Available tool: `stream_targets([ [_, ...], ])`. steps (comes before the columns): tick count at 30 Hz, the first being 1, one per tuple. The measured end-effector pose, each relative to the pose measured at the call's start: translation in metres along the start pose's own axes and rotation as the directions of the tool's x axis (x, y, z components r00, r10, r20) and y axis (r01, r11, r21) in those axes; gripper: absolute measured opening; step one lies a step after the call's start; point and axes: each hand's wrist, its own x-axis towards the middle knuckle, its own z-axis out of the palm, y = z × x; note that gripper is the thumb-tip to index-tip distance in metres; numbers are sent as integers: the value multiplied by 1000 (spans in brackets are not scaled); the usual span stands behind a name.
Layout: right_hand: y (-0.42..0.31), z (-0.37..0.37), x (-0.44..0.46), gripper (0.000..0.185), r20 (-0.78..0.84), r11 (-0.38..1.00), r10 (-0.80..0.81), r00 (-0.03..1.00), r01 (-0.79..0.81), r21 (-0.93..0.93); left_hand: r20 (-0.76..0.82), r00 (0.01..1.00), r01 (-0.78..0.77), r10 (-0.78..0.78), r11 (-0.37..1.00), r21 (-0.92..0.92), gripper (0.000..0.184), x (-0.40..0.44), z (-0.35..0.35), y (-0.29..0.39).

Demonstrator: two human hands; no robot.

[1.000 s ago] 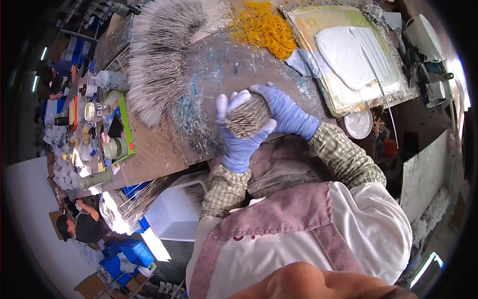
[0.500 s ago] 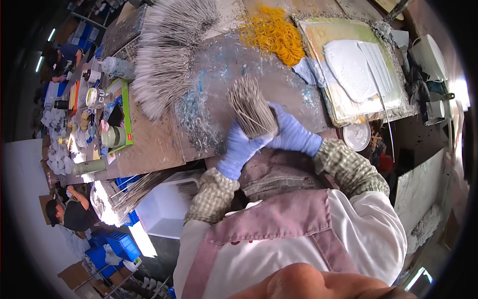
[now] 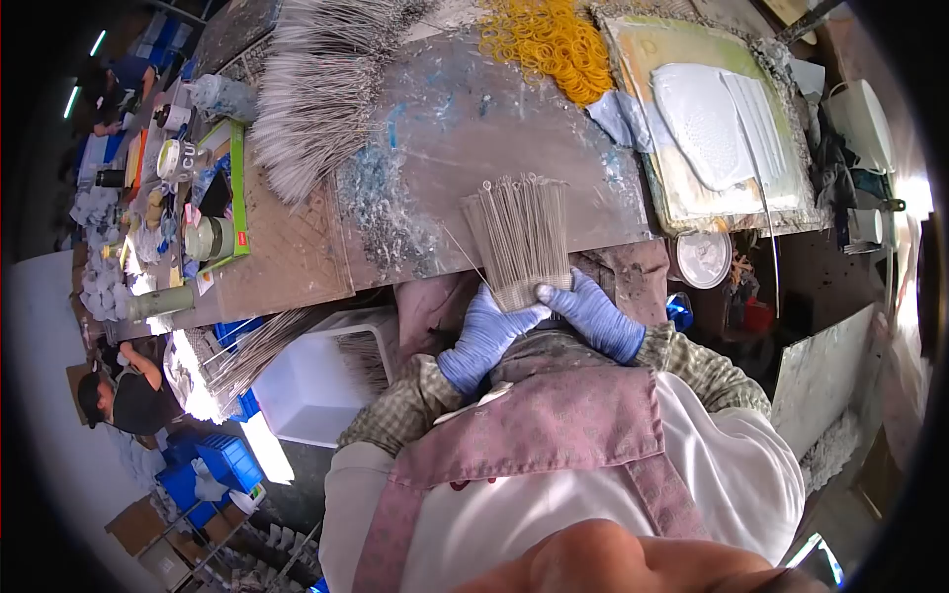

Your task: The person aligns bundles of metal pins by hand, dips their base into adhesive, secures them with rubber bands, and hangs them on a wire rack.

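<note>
A fanned bundle of thin metal wires (image 3: 519,232) lies at the front edge of the worktable (image 3: 445,217), its looped tips pointing away from me. My left hand (image 3: 491,331), in a blue-violet glove, grips the near end from the left. My right hand (image 3: 596,316), gloved alike, grips that same end from the right, thumb on top. One wire sticks out to the left of the bundle. Beyond, at the left, a big spread of pale-tipped wires (image 3: 321,99) rests on the table. Yellow rubber bands (image 3: 554,44) are heaped at the back.
At the right is a board (image 3: 633,119) with a white pad (image 3: 702,124) and a long rod. A white bin (image 3: 326,385) stands below the table at left. A green box (image 3: 237,188) and jars sit farther left. Two other people are at far left.
The bundle has come down toward my body and tipped from upright to lying fanned out on the table edge. Both hands have moved nearer my apron and now hold its near end.
</note>
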Motion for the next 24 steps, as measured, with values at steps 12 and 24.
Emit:
stream_targets([
  [12,0,-7,16,87,83,994,14,996,-5,-105,42,994,92,-105,967,237,93,7,-3,-24],
  [24,-53,-11,38,94,499,812,127,857,199,-549,331,918,-63,216,906,-418,99,40,-22,95],
])
